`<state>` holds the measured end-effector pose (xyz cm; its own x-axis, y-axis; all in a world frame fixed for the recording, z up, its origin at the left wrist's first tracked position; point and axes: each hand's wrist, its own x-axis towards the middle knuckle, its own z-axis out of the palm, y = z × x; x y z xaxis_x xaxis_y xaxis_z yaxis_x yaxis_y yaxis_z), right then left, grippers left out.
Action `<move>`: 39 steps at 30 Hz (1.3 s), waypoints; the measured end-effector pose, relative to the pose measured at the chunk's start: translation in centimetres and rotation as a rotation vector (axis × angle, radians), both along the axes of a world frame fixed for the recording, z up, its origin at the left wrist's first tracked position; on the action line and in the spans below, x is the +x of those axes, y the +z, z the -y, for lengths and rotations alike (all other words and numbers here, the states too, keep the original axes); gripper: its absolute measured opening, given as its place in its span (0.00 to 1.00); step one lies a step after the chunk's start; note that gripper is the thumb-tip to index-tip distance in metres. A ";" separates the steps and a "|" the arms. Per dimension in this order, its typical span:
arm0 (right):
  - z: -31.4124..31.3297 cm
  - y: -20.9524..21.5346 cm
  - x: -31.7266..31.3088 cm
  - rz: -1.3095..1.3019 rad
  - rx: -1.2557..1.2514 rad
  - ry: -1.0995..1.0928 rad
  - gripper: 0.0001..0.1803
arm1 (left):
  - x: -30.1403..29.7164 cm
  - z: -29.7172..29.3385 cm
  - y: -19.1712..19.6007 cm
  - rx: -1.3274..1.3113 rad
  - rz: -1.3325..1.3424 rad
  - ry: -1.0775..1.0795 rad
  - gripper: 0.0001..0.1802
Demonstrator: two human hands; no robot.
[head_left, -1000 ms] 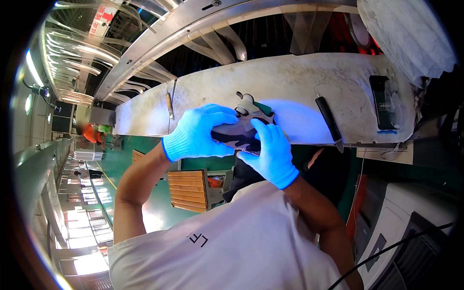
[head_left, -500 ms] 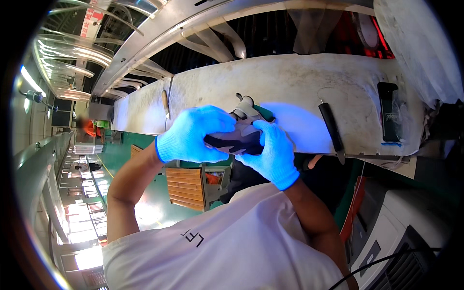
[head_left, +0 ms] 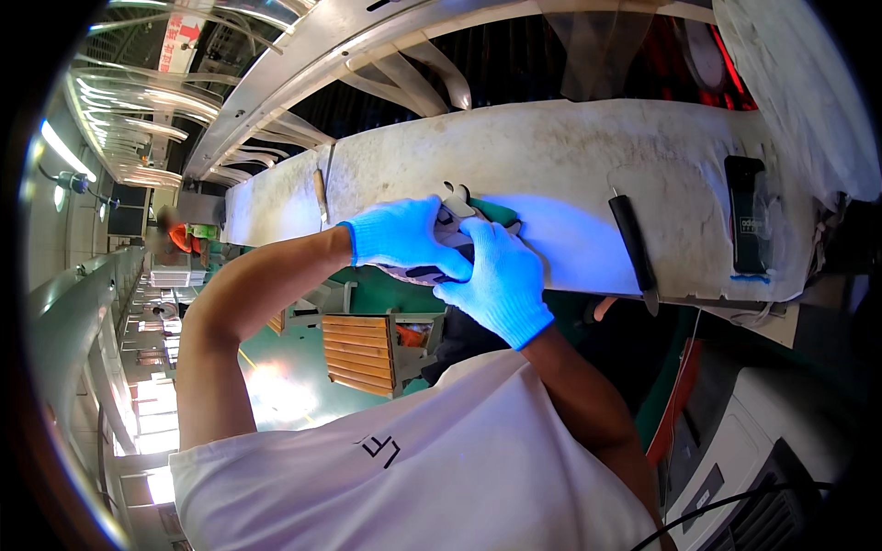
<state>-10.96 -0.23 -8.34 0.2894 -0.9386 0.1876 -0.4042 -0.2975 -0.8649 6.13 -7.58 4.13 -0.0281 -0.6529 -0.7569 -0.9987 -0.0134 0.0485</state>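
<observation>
Gripping a small dark and pale moulded part [head_left: 432, 248] with both hands at the near edge of the long, worn whitish worktable [head_left: 570, 156]. My left hand [head_left: 404, 237], in a blue knit glove, is curled over the part's top, fingers wrapped down its near side. My right hand [head_left: 496, 280], gloved the same, is closed against the part from below and the right, thumb pressed on it. What the part is exactly I cannot tell; the gloves hide most of it.

On the table to the right: a long black-handled tool [head_left: 634, 243] lying flat, and further right a flat black rectangular case [head_left: 746, 225]. Left of my hands, a thin stick-like tool [head_left: 320, 193] on the tabletop.

Below the table edge, a slatted orange wooden crate [head_left: 356, 354] stands on the green floor; its contents are not visible.
</observation>
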 end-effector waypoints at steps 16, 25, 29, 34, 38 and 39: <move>-5.4 -0.9 -6.7 0.149 0.062 -0.069 0.58 | 2.6 -5.1 5.0 0.064 -0.976 0.059 0.56; -6.6 -3.6 -8.1 0.841 0.435 -0.177 0.46 | 1.4 -15.9 -9.9 -0.032 -1.633 0.865 0.43; -7.9 -3.3 -8.6 0.962 0.604 -0.267 0.43 | -4.5 -18.7 -11.8 0.072 -1.677 1.026 0.37; -8.8 -3.1 -8.7 0.668 0.469 -0.272 0.48 | -6.9 -17.7 -13.2 -0.073 -1.629 1.062 0.34; -8.7 3.0 -10.9 0.623 0.143 -0.197 0.59 | -5.3 -16.6 -13.5 -0.132 -1.483 0.879 0.33; -8.4 6.4 -10.4 0.578 0.096 -0.149 0.58 | -5.4 -16.6 -15.3 -0.204 -1.540 0.818 0.33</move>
